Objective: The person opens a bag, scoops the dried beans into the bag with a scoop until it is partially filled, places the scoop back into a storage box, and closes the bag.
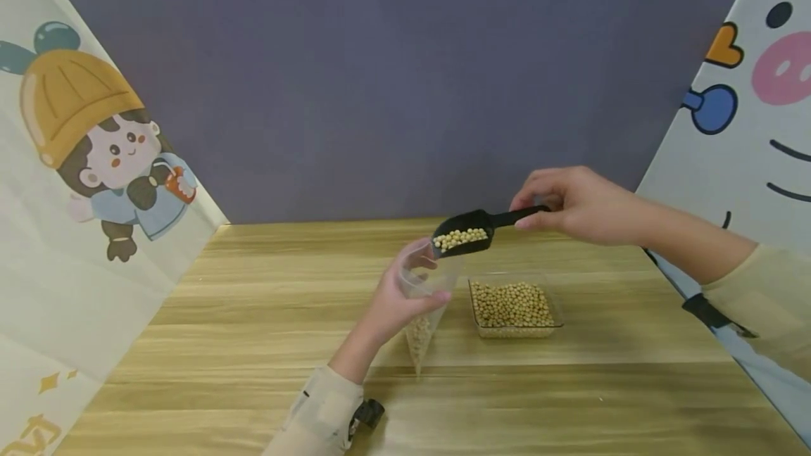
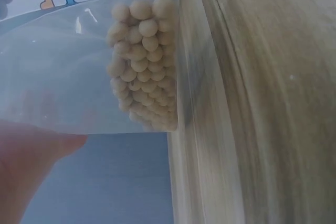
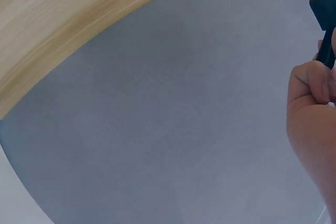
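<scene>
Left hand (image 1: 389, 301), coming out of a cream sleeve (image 1: 319, 410), was curled round the mouth of a clear plastic bag (image 2: 52, 61), thumb on the near side and the opening spread. The bag hung upright over the wood-grain table (image 1: 253, 315), with pale yellow soybeans (image 2: 144, 61) packed in its lower end; whether that end touched the wood could not be told. Just to its right stood a clear rectangular tub (image 1: 519, 327), holding a broad layer of the same soybeans. Above the tub, the right hand (image 1: 573, 206) pinched a black scoop (image 1: 475, 219) by its handle, between thumb and bent fingers. The scoop sloped down toward the bag, its lip at the bag's mouth, a shallow load of soybeans lying in it. Behind the table rose a plain grey-blue panel (image 1: 405, 83), flanked by a cartoon figure (image 1: 127, 146) in a yellow cap at left and a pink snout (image 1: 769, 83) at right.
</scene>
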The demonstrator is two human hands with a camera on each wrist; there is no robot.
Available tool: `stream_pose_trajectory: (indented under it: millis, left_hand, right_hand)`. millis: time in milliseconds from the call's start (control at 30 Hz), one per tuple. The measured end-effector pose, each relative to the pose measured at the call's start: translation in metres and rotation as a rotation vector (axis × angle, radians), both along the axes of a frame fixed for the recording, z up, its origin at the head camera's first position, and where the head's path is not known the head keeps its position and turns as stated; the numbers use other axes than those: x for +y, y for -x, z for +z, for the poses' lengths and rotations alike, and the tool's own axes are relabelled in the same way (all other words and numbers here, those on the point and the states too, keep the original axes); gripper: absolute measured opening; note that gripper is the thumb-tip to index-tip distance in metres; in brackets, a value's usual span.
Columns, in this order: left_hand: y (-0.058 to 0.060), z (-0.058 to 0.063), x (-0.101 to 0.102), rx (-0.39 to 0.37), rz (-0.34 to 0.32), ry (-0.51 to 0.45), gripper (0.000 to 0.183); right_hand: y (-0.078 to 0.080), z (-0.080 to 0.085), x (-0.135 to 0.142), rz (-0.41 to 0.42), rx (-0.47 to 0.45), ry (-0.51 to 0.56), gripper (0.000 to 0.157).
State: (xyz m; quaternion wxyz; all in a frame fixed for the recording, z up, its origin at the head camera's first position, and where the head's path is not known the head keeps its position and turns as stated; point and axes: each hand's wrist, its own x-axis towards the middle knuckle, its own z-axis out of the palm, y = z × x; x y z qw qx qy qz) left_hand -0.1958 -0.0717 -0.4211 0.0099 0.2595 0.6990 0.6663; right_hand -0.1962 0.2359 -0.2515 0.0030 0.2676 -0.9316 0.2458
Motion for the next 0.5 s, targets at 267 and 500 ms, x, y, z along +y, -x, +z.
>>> stream_pose_trajectory:
  millis: [267,500]
  left_hand:
    - [-0.004,0.002,-0.002,-0.090,0.021,0.066,0.095]
    - [-0.005,0.001,-0.002,-0.065,0.021,0.056,0.097]
  right_hand:
    - [0.000,0.004,-0.011,0.061,0.052,-0.063,0.015]
    - [0.001,0.008,-0.016,0.063,0.075,-0.124,0.013]
